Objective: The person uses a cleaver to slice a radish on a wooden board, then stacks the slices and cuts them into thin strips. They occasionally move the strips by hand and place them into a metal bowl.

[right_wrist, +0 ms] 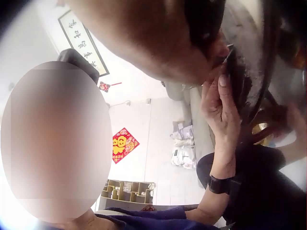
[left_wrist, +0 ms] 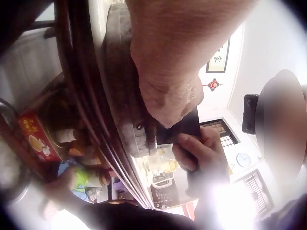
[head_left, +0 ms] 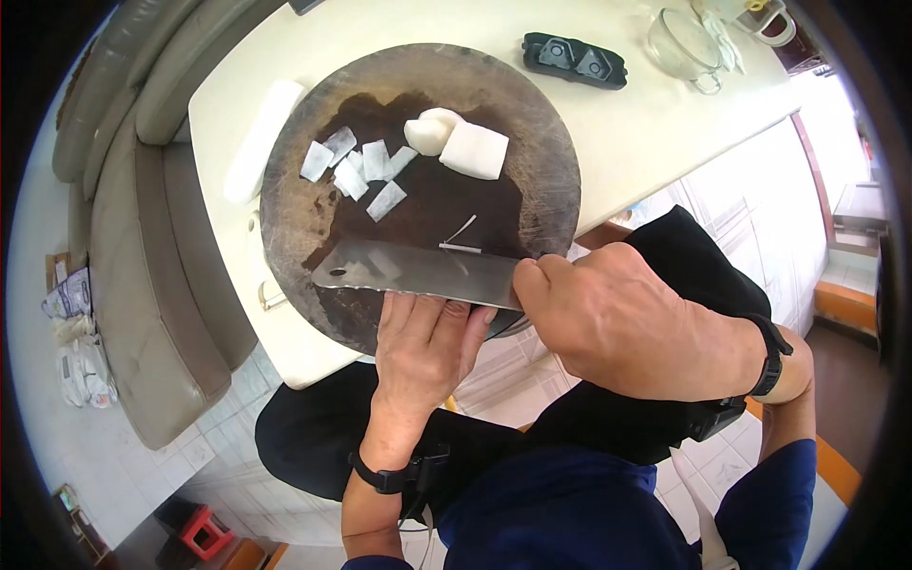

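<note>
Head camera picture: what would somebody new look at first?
Probably the big shiny cleaver, gripped by the right hand across the near part of the round board, with the left hand close beside it. Then, further up the board, thin white slices on the left and thick white chunks on the right.

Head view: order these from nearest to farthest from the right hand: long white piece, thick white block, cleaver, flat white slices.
1. Cleaver: gripped in the right hand.
2. Thick white block: far side of the chopping board.
3. Flat white slices: board's left half.
4. Long white piece: left, beside the board.
</note>
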`<state>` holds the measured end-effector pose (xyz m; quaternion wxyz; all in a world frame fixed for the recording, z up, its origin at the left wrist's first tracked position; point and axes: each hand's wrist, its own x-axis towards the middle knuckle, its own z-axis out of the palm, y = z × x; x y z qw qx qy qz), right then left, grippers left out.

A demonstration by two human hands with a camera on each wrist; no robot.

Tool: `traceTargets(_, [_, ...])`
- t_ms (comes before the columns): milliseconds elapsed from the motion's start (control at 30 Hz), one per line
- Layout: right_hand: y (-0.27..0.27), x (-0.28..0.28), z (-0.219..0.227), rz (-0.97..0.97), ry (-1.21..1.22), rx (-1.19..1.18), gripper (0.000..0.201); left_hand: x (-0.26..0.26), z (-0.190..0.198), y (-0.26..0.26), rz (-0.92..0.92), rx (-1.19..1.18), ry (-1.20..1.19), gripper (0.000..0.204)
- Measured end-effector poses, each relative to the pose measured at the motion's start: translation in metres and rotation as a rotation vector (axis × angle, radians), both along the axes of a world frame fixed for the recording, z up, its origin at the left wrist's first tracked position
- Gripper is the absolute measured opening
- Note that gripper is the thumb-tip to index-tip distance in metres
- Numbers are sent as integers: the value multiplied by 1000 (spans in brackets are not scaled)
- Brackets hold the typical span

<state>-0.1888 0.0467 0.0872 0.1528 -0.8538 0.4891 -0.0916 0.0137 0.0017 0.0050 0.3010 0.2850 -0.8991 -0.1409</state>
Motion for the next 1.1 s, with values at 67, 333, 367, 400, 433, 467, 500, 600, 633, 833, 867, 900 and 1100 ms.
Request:
traceTargets(67, [-1, 2, 2, -2, 35, 21, 10, -1, 0, 0, -2, -8, 0, 28])
traceTargets(333, [-8, 3, -11, -5, -115, -23, 25, 0, -2, 0, 13, -83, 13, 28])
traceTargets(367, [-7, 1, -12, -20, -146, -24, 25, 0, -1, 0, 16, -84, 14, 28])
traceTargets(400, [-5, 1, -10, -16, -145, -22, 25, 1, -1, 0, 11, -65, 8, 27])
traceTargets(433, [-3, 2, -5, -13, -92, -13, 16, 1, -1, -1, 6, -45, 3, 27])
traceTargets(467, [-1, 3, -2, -11, -41, -6, 7, 1, -2, 0, 9, -44, 4, 27])
traceTargets(500, [0, 3, -1, -8, -42, -5, 7, 2, -2, 0, 1, -35, 15, 26])
traceTargets(600, [2, 5, -1, 2, 30, -1, 7, 1, 0, 0, -2, -26, 20, 24])
traceTargets(633, [3, 7, -2, -15, 3, 13, 16, 1, 1, 1, 2, -28, 16, 23])
traceTargets(833, [-11, 11, -10, 11, -106, 11, 24, 2, -4, 2, 9, -18, 72, 26])
traceTargets(867, [-13, 11, -11, 4, -123, 21, 23, 2, -4, 1, 9, -19, 72, 26])
traceTargets(900, [-11, 9, -11, 6, -123, 19, 23, 3, -4, 1, -2, -28, 75, 27])
traceTargets(1100, [3, 5, -5, -20, -82, 49, 23, 5, -5, 1, -5, 12, 57, 25])
